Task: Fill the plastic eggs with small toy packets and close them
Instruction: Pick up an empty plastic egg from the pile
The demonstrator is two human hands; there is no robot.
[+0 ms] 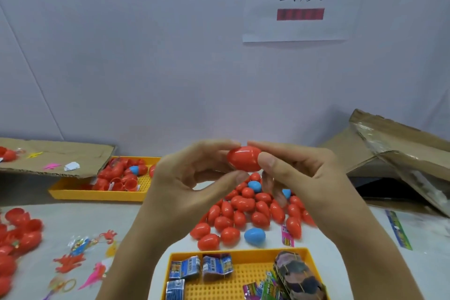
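the red egg (244, 158) is grasped at each end by the fingers of the left hand (192, 178) and right hand (299, 178), seemingly so its halves are pressed shut.

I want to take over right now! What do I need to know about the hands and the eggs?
Hands: left hand and right hand both pinch one red egg in the air; it looks closed.
Things: pile of closed eggs on the table behind the near tray, which holds the toy packets. Open egg halves sit in the far tray.
Done: many eggs filled and closed, it seems.
Left: put this egg on the pile, then fill the open halves.
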